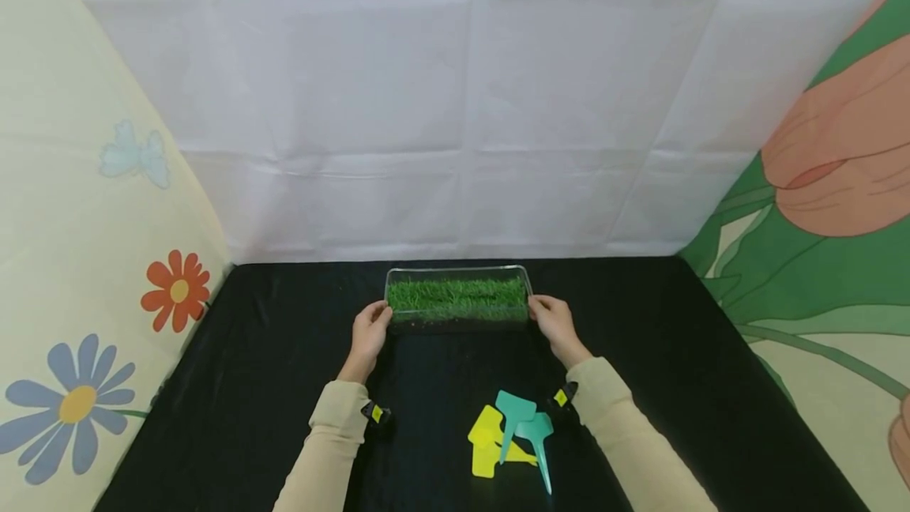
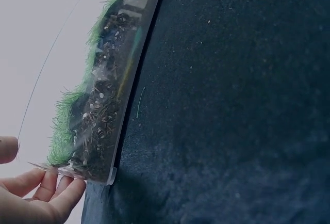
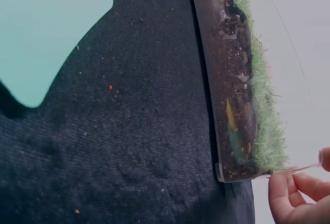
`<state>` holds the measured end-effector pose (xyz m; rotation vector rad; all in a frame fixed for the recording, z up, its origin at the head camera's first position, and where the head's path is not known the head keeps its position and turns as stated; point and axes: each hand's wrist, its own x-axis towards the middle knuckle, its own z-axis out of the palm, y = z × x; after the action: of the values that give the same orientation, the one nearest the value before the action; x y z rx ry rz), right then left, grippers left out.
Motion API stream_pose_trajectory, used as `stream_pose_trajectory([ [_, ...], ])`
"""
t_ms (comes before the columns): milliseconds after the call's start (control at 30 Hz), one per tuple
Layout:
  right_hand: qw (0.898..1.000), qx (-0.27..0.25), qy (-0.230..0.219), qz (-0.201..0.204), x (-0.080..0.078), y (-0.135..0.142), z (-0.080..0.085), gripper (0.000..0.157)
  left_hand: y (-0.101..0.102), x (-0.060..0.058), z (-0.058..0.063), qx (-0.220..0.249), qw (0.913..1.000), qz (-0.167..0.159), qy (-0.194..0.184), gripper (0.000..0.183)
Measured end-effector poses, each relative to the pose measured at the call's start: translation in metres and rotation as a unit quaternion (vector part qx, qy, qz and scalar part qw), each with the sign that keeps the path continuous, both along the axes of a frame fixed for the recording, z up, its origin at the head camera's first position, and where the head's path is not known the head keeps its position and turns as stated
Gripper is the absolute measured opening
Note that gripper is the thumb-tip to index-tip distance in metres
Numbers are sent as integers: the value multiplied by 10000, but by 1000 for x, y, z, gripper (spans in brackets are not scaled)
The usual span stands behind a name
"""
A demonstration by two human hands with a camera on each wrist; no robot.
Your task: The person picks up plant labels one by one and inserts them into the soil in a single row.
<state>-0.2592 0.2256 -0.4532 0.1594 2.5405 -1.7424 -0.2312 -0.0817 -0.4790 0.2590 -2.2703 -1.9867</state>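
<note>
- Clear tray of grass (image 1: 458, 297) sits on the black cloth (image 1: 284, 385), toward the far edge, near the white backdrop (image 1: 455, 101). Long side faces me.
- My left hand (image 1: 370, 334) is at the tray's left end. Fingers curled lightly round the corner, thumb on top at the rim.
- Left wrist view: fingertips (image 2: 56, 190) under the tray's bottom corner, thumb (image 2: 7, 149) apart above them at the rim. A loose clasp, with a gap between thumb and fingers.
- My right hand (image 1: 554, 326) is at the tray's right end, mirrored. Fingers wrapped against the end wall.
- Right wrist view: fingertips (image 3: 289, 195) touch the lower corner of the tray; a thumb tip shows at the frame edge by the rim.
- Through the clear wall: dark soil (image 3: 227, 74) below, grass blades above, soil packed against the plastic.
- Tray's base lies against the cloth in both wrist views; cannot tell whether it is lifted at all.
- Plant labels (image 1: 512, 437) lie on the cloth near me, between my forearms: two yellow, two teal, overlapping in a small heap. Well apart from the tray.
- Flowered panels stand left (image 1: 85, 259) and right (image 1: 825, 204).
</note>
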Motion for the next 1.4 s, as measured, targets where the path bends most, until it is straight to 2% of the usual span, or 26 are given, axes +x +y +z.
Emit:
stream_pose_trajectory([
  [300, 9999, -9, 109, 48, 4, 0, 3, 34, 0, 2, 0, -13, 10000, -59, -1, 37],
  [1400, 9998, 123, 157, 44, 5, 0, 9, 35, 1, 6, 3, 84, 9999, 56, -10, 36],
])
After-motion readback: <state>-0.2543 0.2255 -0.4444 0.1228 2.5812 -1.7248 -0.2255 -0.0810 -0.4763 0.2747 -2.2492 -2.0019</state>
